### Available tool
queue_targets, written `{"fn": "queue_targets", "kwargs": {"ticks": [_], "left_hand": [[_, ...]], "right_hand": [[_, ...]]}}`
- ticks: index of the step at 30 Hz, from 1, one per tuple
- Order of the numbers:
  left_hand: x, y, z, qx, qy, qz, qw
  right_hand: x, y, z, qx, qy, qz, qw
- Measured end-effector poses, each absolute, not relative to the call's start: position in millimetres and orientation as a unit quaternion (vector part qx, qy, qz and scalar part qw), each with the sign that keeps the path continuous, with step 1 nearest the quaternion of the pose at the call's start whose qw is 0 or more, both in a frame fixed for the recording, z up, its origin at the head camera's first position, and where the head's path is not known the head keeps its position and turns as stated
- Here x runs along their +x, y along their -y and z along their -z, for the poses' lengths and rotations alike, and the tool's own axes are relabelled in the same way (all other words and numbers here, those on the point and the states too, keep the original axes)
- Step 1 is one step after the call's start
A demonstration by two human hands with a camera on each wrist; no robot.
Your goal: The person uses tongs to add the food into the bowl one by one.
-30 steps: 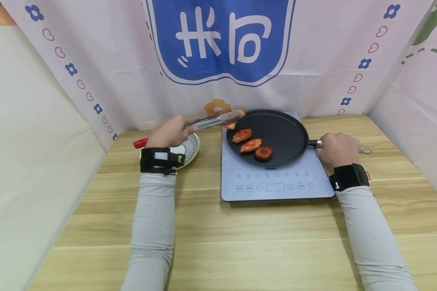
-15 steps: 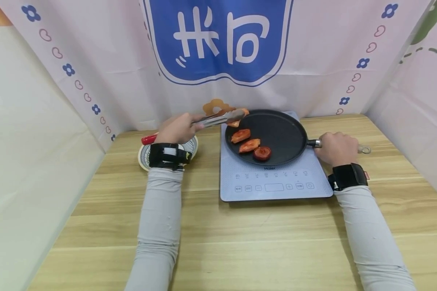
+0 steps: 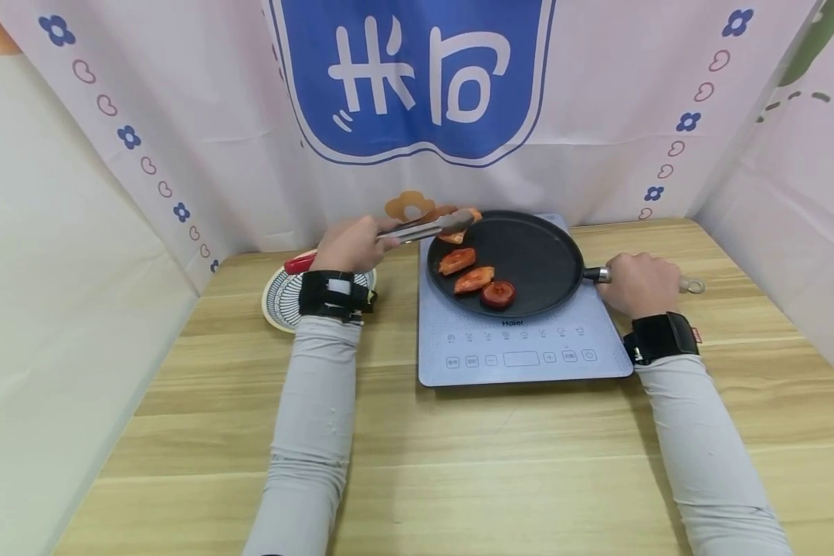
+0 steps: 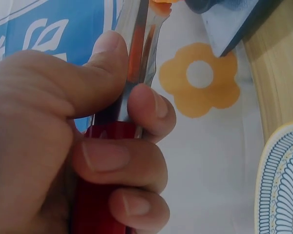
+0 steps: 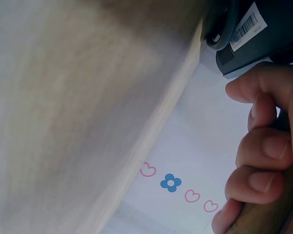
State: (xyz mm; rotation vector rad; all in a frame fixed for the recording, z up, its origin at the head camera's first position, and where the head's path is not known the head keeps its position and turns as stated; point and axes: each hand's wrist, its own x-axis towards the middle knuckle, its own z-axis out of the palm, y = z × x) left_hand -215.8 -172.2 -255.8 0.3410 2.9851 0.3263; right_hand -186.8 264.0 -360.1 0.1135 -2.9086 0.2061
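My left hand [image 3: 350, 245] grips a pair of metal tongs [image 3: 417, 231] by the red handle [image 4: 100, 204], fingers curled round it in the left wrist view. The tongs' tips pinch an orange-brown piece like a chicken wing [image 3: 452, 237] at the back left rim of a flat black frying pan [image 3: 538, 262]. Whether that piece touches the pan, I cannot tell. In the pan lie two similar wing pieces [image 3: 457, 261] and a round dark-red slice [image 3: 498, 294]. My right hand [image 3: 642, 284] holds the pan's handle [image 3: 601, 274], its fingers curled round it in the right wrist view.
Under the pan is a pale induction cooktop [image 3: 472, 374] with touch controls along its front. A patterned plate [image 3: 274, 302] stands left, partly hidden by my left wrist. A printed curtain [image 3: 250, 177] closes the back of the wooden table [image 3: 459, 479].
My left hand has moved to the right with the tongs, bringing the pinched wing piece slightly further over the pan's rim. More of the plate shows. My right hand stays on the handle.
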Motion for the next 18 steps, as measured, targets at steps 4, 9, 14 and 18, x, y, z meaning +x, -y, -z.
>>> {"fn": "queue_targets", "kwargs": {"ticks": [4, 9, 14, 18], "left_hand": [[-218.1, 165.2, 256.4, 0.110, -0.987, -0.103, 0.059], [-221.1, 156.0, 258.9, 0.107, -0.989, -0.091, 0.051], [-224.2, 149.0, 262.0, 0.106, -0.990, -0.077, 0.044], [-225.3, 145.0, 262.8, 0.103, -0.990, -0.077, 0.051]], "right_hand": [[-187.0, -264.3, 360.3, 0.038, 0.991, -0.071, 0.110], [-186.6, -264.2, 359.9, 0.038, 0.991, -0.069, 0.112], [-186.3, -264.4, 360.1, 0.039, 0.990, -0.070, 0.117], [-186.8, -264.3, 360.8, 0.040, 0.989, -0.072, 0.123]]}}
